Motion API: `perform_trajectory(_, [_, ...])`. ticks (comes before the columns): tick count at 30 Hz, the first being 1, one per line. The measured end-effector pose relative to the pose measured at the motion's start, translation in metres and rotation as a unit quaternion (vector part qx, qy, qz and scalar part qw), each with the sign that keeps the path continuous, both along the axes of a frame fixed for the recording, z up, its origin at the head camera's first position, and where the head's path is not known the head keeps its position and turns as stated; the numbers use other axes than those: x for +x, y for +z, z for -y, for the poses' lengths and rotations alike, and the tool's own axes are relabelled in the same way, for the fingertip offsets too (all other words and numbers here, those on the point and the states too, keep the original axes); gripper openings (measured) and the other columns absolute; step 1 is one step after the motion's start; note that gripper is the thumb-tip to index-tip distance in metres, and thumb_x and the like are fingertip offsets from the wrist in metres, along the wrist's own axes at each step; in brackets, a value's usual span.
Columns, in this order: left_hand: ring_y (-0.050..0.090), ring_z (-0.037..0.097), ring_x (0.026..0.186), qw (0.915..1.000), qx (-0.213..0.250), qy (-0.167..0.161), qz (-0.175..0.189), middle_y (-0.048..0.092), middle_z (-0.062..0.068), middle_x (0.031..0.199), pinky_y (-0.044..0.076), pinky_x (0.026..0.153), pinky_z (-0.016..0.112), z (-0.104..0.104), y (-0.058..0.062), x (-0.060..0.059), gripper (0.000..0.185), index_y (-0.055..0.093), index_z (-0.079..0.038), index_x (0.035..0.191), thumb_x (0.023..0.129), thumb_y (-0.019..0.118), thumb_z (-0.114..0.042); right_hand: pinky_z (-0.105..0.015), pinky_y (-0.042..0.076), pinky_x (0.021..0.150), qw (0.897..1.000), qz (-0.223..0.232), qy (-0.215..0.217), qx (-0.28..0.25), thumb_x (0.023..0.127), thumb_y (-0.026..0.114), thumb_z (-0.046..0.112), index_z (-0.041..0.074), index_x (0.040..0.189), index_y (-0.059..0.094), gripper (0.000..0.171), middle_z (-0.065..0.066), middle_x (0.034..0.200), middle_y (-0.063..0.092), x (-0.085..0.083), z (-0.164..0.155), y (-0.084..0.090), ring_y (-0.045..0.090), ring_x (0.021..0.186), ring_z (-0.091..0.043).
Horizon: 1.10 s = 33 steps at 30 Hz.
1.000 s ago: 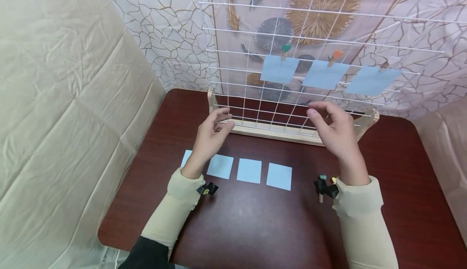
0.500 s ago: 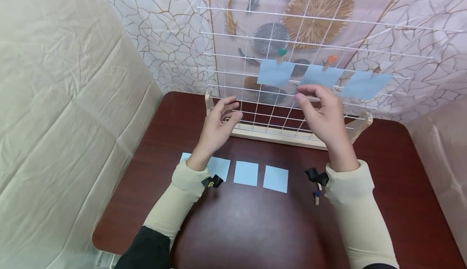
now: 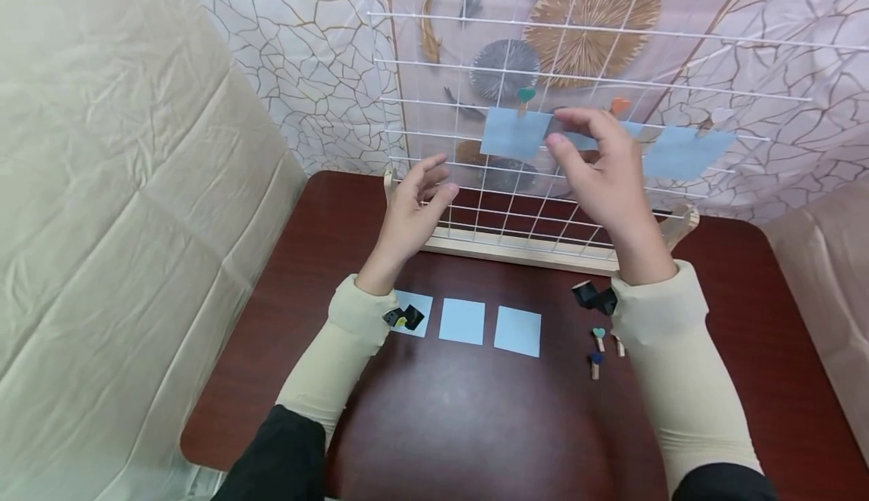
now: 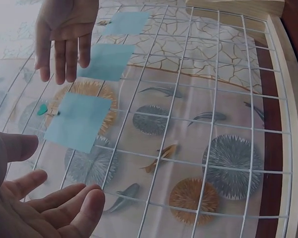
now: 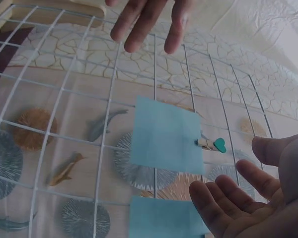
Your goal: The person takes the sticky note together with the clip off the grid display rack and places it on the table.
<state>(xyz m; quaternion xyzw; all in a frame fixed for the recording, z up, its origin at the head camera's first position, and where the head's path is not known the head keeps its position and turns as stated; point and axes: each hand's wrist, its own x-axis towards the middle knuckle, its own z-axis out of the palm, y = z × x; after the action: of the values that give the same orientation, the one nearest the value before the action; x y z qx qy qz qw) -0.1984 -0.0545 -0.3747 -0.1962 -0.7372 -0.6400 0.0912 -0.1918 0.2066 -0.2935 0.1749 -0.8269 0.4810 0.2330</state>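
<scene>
2 hands are raised in front of 1 wire grid (image 3: 448, 67), each released, fingers loosely bent around nothing: the left hand (image 3: 416, 214) lower, the right hand (image 3: 600, 169) higher. I cannot tell whether either touches the wires.

3 blue notes hang there: the left hung note (image 3: 516, 135) between the hands, just beside the right hand in the head view; the middle hung note (image 3: 633, 130), partly hidden by the right hand; the right hung note (image 3: 689, 154) to that hand's right. Each has 1 heart-topped peg: a green peg (image 3: 526, 96), an orange peg (image 3: 619, 106), a white peg (image 3: 722, 116).

Nearer the body than the hands, 3 more blue notes show on the counter (image 3: 448, 418), between the forearms: the left flat note (image 3: 419, 300), partly covered by the left wrist camera (image 3: 411, 318), the middle flat note (image 3: 462, 321) and the right flat note (image 3: 518, 331).

Just left of the right forearm lie 3 loose pegs (image 3: 595, 369): 1 green, 1 dark blue, 1 partly hidden by the sleeve.

Beyond the hands, 1 wooden stand (image 3: 523, 254) supports the grid.
</scene>
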Motion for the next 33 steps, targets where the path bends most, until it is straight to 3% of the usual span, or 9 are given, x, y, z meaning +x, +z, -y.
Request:
perform_trajectory(3, [0.064, 0.039, 0.127, 0.9999, 0.011, -0.005, -0.004, 0.063, 0.024, 0.141, 0.053, 0.102, 0.049, -0.002, 0.002, -0.004, 0.047, 0.054, -0.005, 0.151, 0.106, 0.064, -0.012, -0.019, 0.052, 0.087, 1.0, 0.007, -0.004, -0.001, 0.103, 0.068, 0.011, 0.002, 0.134, 0.07, 0.032, -0.01, 0.131, 0.068, -0.004, 0.001, 0.006, 0.062, 0.123, -0.015])
perform_trajectory(9, [0.065, 0.033, 0.126, 0.9999, 0.01, -0.011, -0.006, 0.063, 0.021, 0.142, 0.052, 0.104, 0.047, -0.01, 0.01, -0.01, 0.047, 0.055, -0.007, 0.152, 0.106, 0.064, -0.015, -0.015, 0.054, 0.081, 1.0, 0.014, -0.018, 0.01, 0.104, 0.067, 0.015, 0.003, 0.134, 0.07, 0.033, -0.01, 0.131, 0.07, -0.009, 0.006, 0.015, 0.064, 0.118, -0.009])
perform_trajectory(12, [0.066, 0.03, 0.124, 0.9998, 0.012, -0.014, 0.003, 0.064, 0.02, 0.142, 0.053, 0.103, 0.043, -0.015, 0.014, -0.012, 0.047, 0.054, -0.007, 0.152, 0.106, 0.064, -0.016, -0.016, 0.055, 0.085, 0.999, 0.022, -0.019, 0.019, 0.104, 0.067, 0.017, 0.003, 0.135, 0.069, 0.034, -0.01, 0.135, 0.069, -0.01, 0.009, 0.021, 0.063, 0.122, -0.011])
perform_trajectory(22, [0.07, 0.035, 0.116, 0.9986, 0.038, -0.031, 0.021, 0.063, 0.025, 0.14, 0.058, 0.087, 0.032, -0.026, 0.019, -0.024, 0.049, 0.053, -0.005, 0.153, 0.106, 0.063, -0.012, -0.022, 0.047, 0.097, 0.998, 0.008, -0.006, 0.054, 0.105, 0.065, 0.02, 0.004, 0.14, 0.067, 0.038, -0.01, 0.142, 0.066, -0.021, 0.015, 0.028, 0.059, 0.133, -0.021])
perform_trajectory(28, [0.072, 0.045, 0.105, 0.9963, 0.056, -0.04, 0.051, 0.068, 0.019, 0.137, 0.053, 0.065, 0.026, -0.033, 0.024, -0.029, 0.05, 0.05, -0.007, 0.156, 0.107, 0.062, -0.011, -0.016, 0.05, 0.088, 0.998, 0.026, -0.01, 0.052, 0.105, 0.065, 0.019, 0.004, 0.139, 0.069, 0.037, -0.013, 0.139, 0.067, -0.025, 0.02, 0.03, 0.06, 0.129, -0.022])
perform_trajectory(31, [0.073, 0.04, 0.098, 0.9961, 0.056, -0.042, 0.054, 0.069, 0.019, 0.136, 0.053, 0.063, 0.024, -0.036, 0.025, -0.034, 0.051, 0.05, -0.008, 0.156, 0.107, 0.062, -0.011, -0.019, 0.052, 0.086, 0.997, 0.027, -0.006, 0.065, 0.105, 0.064, 0.015, 0.003, 0.14, 0.067, 0.038, -0.015, 0.14, 0.066, -0.027, 0.021, 0.03, 0.059, 0.13, -0.024])
perform_trajectory(33, [0.075, 0.035, 0.092, 0.9962, 0.055, -0.044, 0.051, 0.069, 0.02, 0.135, 0.054, 0.063, 0.024, -0.037, 0.025, -0.037, 0.052, 0.048, -0.007, 0.157, 0.107, 0.061, -0.01, -0.028, 0.052, 0.095, 0.997, 0.028, -0.004, 0.074, 0.104, 0.063, 0.013, 0.002, 0.141, 0.066, 0.038, -0.016, 0.142, 0.065, -0.029, 0.021, 0.03, 0.058, 0.132, -0.027])
